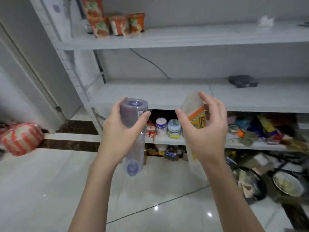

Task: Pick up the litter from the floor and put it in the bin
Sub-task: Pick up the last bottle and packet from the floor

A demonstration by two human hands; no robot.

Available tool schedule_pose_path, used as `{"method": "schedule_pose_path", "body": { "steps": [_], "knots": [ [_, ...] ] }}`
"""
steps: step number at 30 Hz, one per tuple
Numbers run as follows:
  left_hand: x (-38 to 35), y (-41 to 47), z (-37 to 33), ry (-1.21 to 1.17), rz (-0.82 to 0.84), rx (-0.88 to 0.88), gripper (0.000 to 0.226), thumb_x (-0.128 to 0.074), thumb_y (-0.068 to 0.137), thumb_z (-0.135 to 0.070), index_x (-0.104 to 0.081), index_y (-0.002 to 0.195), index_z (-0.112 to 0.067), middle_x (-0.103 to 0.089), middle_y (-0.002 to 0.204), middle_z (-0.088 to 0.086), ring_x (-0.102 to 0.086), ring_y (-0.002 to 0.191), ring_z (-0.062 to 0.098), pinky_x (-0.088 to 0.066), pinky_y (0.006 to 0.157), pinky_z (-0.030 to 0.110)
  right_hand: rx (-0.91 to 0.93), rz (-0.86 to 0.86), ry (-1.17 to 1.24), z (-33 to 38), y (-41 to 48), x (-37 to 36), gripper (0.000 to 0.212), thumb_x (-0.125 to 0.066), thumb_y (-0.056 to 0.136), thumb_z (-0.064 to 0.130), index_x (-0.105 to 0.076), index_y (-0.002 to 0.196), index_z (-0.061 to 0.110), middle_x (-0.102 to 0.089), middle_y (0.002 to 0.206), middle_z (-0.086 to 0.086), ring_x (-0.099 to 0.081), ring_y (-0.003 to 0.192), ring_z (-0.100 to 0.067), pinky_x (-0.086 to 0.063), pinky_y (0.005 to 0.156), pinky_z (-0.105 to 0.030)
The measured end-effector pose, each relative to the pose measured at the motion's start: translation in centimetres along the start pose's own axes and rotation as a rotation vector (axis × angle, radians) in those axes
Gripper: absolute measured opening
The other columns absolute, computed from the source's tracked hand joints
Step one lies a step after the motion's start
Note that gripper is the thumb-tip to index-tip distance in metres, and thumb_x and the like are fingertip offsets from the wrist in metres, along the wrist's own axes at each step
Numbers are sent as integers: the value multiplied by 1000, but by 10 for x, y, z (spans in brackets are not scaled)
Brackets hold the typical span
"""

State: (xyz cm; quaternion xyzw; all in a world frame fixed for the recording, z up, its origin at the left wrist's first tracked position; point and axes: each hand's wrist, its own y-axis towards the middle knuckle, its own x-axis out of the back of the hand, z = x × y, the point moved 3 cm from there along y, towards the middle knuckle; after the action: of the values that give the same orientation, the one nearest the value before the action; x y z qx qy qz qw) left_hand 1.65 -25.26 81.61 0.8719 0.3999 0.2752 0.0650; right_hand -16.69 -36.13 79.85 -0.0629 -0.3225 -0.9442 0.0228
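Far to the left of the left hand [123, 131], a red and white bag [21, 138] lies on the floor. This hand is closed around a clear plastic bottle [133, 118], with the blue cap toward the camera. The bottle's small label is too blurred to read. Between the two hands, behind them, two white jars [161, 126] stand on a shelf [150, 96]. The right hand [205, 131] holds a transparent wrapper [195, 114] between thumb and curled fingers. The wrapper has an orange and yellow print whose letters cannot be read.
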Motion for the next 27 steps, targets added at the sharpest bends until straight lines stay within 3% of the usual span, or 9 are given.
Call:
{"method": "schedule_pose_path", "body": {
  "steps": [2, 4, 9, 11, 14, 17, 19, 27],
  "knots": [
    [-60, -6, -24, -31, 78, -25, 72, -72, 79, -58, -46, 142, -33, -58, 136, -11, -51, 127, 4, -43, 102, 25, -9, -68, -64, -27, 14, 57, 71, -74, 82, 52, -58, 140, 13, -53, 131, -2, -56, 121, -13, -50, 103, -32],
    [-115, -13, -46, -67, 148, -40, 70, -72, 81, -57, -46, 141, -35, -58, 135, -13, -50, 125, 1, -41, 94, 14, -27, -112, -119, -51, 24, 110, 70, -75, 83, 50, -57, 140, 13, -53, 132, -2, -55, 122, -11, -49, 104, -34],
    [-232, -35, -96, -129, 327, -74, 70, -70, 84, -57, -42, 144, -36, -52, 132, -20, -48, 109, -12, -34, 82, 5, -86, -201, -262, -104, 40, 224, 71, -75, 84, 48, -55, 141, 12, -52, 134, -4, -51, 123, -10, -40, 102, -11],
    [-273, -41, -110, -138, 396, -100, 71, -70, 84, -57, -41, 145, -36, -50, 129, -22, -44, 104, -20, -35, 81, 6, -112, -245, -306, -123, 44, 258, 71, -74, 84, 51, -55, 141, 12, -52, 134, -4, -51, 122, -9, -41, 102, -13],
    [-329, -41, -127, -139, 481, -127, 73, -69, 84, -59, -39, 146, -36, -49, 129, -23, -48, 110, -13, -39, 87, 12, -153, -319, -344, -152, 52, 300, 67, -76, 85, 48, -56, 140, 15, -51, 133, -3, -52, 122, -11, -45, 106, -23],
    [-384, -33, -135, -148, 537, -125, 78, -68, 80, -67, -39, 146, -38, -50, 139, -18, -50, 125, 4, -48, 102, 34, -200, -363, -373, -183, 64, 329, 65, -78, 86, 46, -56, 140, 17, -51, 133, -2, -53, 122, -11, -46, 106, -26],
    [-422, -25, -136, -148, 560, -133, 81, -68, 77, -71, -39, 145, -39, -51, 142, -15, -51, 127, 8, -50, 103, 42, -214, -369, -412, -206, 77, 345, 66, -78, 86, 48, -56, 141, 18, -51, 132, -2, -53, 122, -12, -47, 106, -32],
    [-576, 18, -128, -165, 611, -103, 73, -69, 81, -64, -45, 143, -32, -48, 141, -11, -47, 129, 7, -46, 107, 39, -283, -323, -540, -313, 153, 379, 68, -76, 86, 51, -56, 141, 16, -52, 133, -2, -53, 124, -13, -49, 105, -38]
  ]
}}
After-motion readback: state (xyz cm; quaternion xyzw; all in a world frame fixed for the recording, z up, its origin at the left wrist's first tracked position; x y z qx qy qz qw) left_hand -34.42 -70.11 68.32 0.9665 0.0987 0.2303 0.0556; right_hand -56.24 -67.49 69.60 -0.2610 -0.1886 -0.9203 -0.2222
